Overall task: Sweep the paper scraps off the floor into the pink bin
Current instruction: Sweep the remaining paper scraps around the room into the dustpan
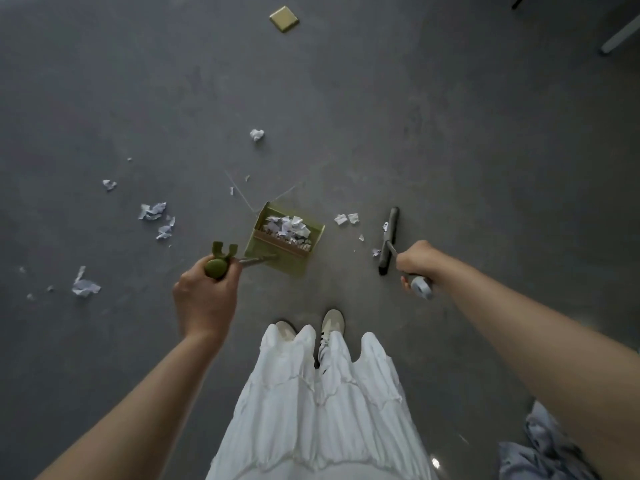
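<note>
Dustpan (284,239) sits on the floor (415,133) just ahead of the person's shoes, already carrying a heap of paper scraps, so a good part of the sweeping looks done. Left hand (204,292) is wrapped round the green knob at the top of the dustpan's long handle, holding it steady. Right hand (415,263) grips the broom (389,240) by its handle, w/ the dark brush head down on the floor, to the right of the pan and apart from it.

Still loose, approx. by area:
- two small pieces (346,218) betw. the pan and the brush, plus a few flecks right by the brush head; nearest pickings.
- a crumpled ball (257,134) farther out, straight ahead of the pan.
- a cluster of torn bits (156,216) off to the left, one more scrap (109,184) beyond that, and a bigger piece (85,285) far left w/ tiny flecks round it.

So I'd judge it roughly half done: one load gathered, the left side and the ball not yet touched. The pink bin isn't in view, so can't tell where the load has to go; nothing emptied as far as this shows.

Misc.: a gold square plate (284,18) is set in the floor at the far end, and crumpled grey cloth (547,448) lies at bottom right.
</note>
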A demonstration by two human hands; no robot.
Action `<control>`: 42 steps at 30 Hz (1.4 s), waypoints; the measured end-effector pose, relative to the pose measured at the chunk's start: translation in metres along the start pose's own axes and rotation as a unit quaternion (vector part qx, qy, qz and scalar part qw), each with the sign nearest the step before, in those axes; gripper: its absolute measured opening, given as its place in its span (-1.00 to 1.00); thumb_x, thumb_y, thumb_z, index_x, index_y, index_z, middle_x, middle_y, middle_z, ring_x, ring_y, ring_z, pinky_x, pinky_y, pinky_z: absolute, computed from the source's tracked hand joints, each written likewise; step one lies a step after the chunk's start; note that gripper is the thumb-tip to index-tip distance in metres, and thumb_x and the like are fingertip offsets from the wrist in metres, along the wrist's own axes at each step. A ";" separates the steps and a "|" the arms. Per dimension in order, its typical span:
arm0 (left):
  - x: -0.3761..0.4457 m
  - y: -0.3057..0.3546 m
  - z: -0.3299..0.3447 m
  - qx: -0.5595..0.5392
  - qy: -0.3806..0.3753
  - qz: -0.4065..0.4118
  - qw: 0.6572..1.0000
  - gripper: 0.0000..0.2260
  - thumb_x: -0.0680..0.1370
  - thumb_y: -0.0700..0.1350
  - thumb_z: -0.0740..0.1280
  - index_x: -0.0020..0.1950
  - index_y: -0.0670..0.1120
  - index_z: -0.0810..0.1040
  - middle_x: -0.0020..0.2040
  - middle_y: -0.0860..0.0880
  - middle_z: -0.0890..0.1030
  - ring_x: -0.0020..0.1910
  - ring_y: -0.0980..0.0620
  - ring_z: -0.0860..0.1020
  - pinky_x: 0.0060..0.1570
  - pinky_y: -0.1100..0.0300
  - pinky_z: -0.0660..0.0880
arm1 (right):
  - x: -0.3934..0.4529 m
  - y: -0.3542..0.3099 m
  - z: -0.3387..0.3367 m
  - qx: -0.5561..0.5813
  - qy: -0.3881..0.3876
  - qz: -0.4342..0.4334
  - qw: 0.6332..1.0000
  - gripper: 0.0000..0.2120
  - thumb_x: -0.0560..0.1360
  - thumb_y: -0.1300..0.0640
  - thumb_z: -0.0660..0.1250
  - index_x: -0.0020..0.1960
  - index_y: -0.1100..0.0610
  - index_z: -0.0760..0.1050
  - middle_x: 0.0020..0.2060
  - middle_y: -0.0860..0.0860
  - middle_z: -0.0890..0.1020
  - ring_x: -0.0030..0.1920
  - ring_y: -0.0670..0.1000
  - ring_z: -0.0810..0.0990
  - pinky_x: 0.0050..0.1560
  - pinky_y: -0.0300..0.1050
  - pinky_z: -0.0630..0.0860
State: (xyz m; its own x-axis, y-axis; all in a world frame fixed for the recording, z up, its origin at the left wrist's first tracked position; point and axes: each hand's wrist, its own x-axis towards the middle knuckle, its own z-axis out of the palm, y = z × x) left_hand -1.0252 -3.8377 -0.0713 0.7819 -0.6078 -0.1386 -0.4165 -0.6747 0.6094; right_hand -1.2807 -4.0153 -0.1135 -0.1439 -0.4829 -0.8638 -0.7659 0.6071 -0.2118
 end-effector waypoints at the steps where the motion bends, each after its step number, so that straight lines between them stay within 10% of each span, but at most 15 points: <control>1: -0.001 -0.003 -0.001 -0.005 0.005 -0.005 1.000 -0.76 0.49 -0.07 0.39 -0.34 -0.13 0.51 -0.50 -0.06 0.39 -0.41 -0.13 0.37 -0.36 0.10 0.23 | -0.001 -0.006 0.003 0.003 -0.005 -0.010 1.000 -0.88 0.48 0.30 0.13 -0.24 0.24 0.35 -0.35 0.16 0.47 -0.49 0.06 0.48 -0.45 -0.17 0.40; 12: -0.008 -0.046 -0.036 -0.021 0.042 -0.092 0.995 -0.75 0.47 -0.07 0.41 -0.36 -0.11 0.48 -0.52 0.00 0.36 -0.43 -0.09 0.34 -0.34 0.12 0.23 | -0.013 -0.079 0.073 0.003 -0.036 -0.084 0.996 -0.75 0.43 0.31 0.13 0.06 0.32 0.47 -0.20 0.16 0.52 -0.66 -0.01 0.48 -0.56 -0.22 0.42; 18: -0.012 -0.066 -0.057 -0.020 0.071 -0.139 0.988 -0.74 0.47 -0.08 0.42 -0.37 -0.09 0.46 -0.52 0.03 0.36 -0.46 -0.05 0.35 -0.39 0.10 0.21 | -0.038 -0.115 0.110 0.033 -0.087 -0.092 0.991 -0.81 0.51 0.42 0.11 -0.26 0.26 0.29 -0.43 0.12 0.41 -0.52 0.03 0.40 -0.60 -0.28 0.37; 24: -0.011 -0.096 -0.078 -0.021 0.090 -0.156 0.983 -0.75 0.47 -0.08 0.42 -0.36 -0.11 0.48 -0.50 -0.05 0.40 -0.41 -0.15 0.39 -0.38 0.10 0.24 | -0.041 -0.141 0.145 0.092 -0.099 -0.059 0.989 -0.90 0.55 0.38 0.09 -0.13 0.25 0.28 -0.34 0.12 0.37 -0.71 -0.04 0.35 -0.56 -0.28 0.38; 32: 0.000 -0.121 -0.098 -0.027 0.101 -0.174 0.979 -0.77 0.47 -0.05 0.42 -0.34 -0.08 0.50 -0.48 -0.07 0.41 -0.39 -0.16 0.41 -0.35 0.12 0.26 | -0.056 -0.170 0.155 0.023 -0.059 -0.093 0.994 -0.90 0.53 0.40 0.10 -0.13 0.27 0.30 -0.27 0.15 0.39 -0.46 0.03 0.39 -0.60 -0.26 0.38; 42: 0.027 -0.132 -0.107 -0.039 0.123 -0.205 0.970 -0.78 0.46 -0.07 0.44 -0.34 -0.03 0.48 -0.49 -0.05 0.40 -0.41 -0.13 0.39 -0.35 0.13 0.25 | -0.004 -0.213 0.147 -0.162 0.021 -0.134 0.977 -0.88 0.25 0.28 0.20 -0.24 0.31 0.41 -0.26 0.26 0.56 -0.17 0.30 0.67 -0.15 0.22 0.59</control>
State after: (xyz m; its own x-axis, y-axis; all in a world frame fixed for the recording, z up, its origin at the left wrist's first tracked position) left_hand -0.8999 -3.7200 -0.0721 0.9655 -0.1703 -0.1969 -0.0182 -0.7986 0.6017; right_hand -1.0252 -4.0499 -0.1324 0.0690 -0.6264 -0.7765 -0.9367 0.2271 -0.2664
